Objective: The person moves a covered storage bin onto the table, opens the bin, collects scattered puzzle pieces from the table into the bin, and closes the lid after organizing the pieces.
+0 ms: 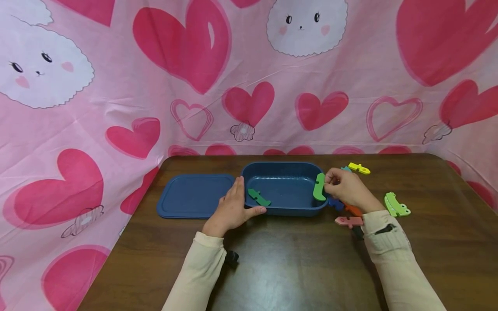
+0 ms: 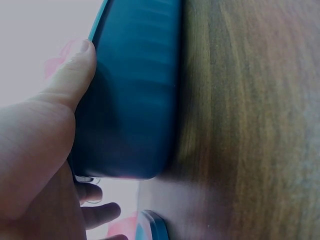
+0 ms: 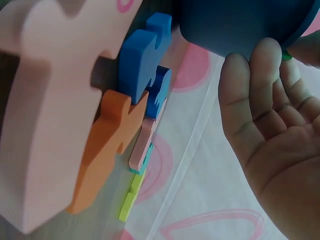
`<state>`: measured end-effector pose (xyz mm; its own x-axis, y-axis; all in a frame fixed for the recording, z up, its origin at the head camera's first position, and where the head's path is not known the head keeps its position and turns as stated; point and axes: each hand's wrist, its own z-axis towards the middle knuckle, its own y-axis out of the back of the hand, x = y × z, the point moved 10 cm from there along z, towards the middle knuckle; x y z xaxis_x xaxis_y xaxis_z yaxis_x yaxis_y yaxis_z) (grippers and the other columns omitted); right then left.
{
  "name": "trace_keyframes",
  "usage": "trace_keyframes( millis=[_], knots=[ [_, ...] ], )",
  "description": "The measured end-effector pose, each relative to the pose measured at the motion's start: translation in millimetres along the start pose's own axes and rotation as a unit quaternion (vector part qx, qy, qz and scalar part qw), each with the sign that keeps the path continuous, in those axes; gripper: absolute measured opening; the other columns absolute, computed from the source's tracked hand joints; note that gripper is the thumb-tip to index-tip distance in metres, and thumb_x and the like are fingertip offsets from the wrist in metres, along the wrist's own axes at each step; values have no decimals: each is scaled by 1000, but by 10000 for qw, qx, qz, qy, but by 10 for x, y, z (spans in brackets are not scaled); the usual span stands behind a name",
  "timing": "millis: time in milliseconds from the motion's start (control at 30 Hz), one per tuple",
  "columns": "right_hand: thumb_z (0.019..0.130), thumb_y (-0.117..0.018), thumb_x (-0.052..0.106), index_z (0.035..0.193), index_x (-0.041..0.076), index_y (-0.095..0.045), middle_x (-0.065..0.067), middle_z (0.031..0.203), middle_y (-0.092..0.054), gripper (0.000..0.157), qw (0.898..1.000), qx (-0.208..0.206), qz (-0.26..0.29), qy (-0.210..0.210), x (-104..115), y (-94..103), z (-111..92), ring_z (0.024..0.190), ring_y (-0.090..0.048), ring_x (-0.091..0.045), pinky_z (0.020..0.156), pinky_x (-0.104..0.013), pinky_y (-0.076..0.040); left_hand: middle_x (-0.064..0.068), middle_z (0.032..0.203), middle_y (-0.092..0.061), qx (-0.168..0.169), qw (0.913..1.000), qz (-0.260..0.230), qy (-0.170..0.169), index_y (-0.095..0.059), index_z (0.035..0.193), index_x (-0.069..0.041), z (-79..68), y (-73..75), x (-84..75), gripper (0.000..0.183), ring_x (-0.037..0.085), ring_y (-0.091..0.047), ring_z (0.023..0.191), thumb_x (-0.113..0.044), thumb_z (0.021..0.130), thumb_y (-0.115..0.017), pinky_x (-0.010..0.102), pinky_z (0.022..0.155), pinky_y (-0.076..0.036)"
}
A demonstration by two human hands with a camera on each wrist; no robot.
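Note:
A dark blue rectangular box [image 1: 292, 211] stands on the table with a dark green notched piece [image 1: 258, 197] inside, near its left end. Against the box's left end lies my left hand [image 1: 232, 207], fingers straight along the side and thumb at the front wall. The left wrist view shows that thumb [image 2: 75, 75] against the outer wall. Between thumb and fingertips, my right hand [image 1: 346, 185] pinches a light green notched piece [image 1: 319, 187] at the box's right end, overlapping the rim. In the right wrist view the hand mostly hides this piece.
A flat blue lid [image 1: 196, 195] lies left of the box. Right of it are a yellow piece [image 1: 359, 168], a pink piece [image 1: 349, 221], an orange piece [image 3: 107, 145], blue pieces [image 3: 137, 65] and a green crocodile head [image 1: 396, 205]. A pink heart-patterned cloth [image 1: 249, 142] hangs behind the table.

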<state>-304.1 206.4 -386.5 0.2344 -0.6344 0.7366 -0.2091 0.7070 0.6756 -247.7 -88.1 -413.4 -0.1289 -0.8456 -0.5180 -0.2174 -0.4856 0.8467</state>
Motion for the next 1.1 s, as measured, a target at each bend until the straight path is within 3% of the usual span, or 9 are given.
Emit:
trace_keyframes(
  millis=[433, 767, 1100],
  knots=[
    [95, -68, 8, 101, 7, -62, -9, 82, -60, 9, 9993, 167, 308, 153, -36, -67, 13, 67, -59, -26, 61, -35, -54, 11, 169, -2, 0, 10000, 20, 49, 2, 162, -6, 7, -9, 33, 121, 34, -10, 152, -73, 85, -63, 64, 115, -17],
    [94, -67, 6, 102, 1, -59, -11, 80, -58, 12, 9969, 251, 735, 149, -65, -82, 17, 66, -58, -27, 59, -35, -54, 11, 169, -2, -13, 10000, -13, 32, 2, 162, -6, 18, -5, 21, 121, 33, -10, 152, -72, 84, -64, 64, 115, -17],
    [92, -66, 5, 99, 3, -58, -9, 74, -58, 11, 9978, 194, 598, 210, -32, -92, 25, 63, -58, -26, 57, -33, -52, 13, 168, -5, -121, 9999, 34, -24, -1, 162, -4, 21, 13, 9, 121, 33, -12, 152, -71, 85, -65, 65, 114, -19]
  ],
)
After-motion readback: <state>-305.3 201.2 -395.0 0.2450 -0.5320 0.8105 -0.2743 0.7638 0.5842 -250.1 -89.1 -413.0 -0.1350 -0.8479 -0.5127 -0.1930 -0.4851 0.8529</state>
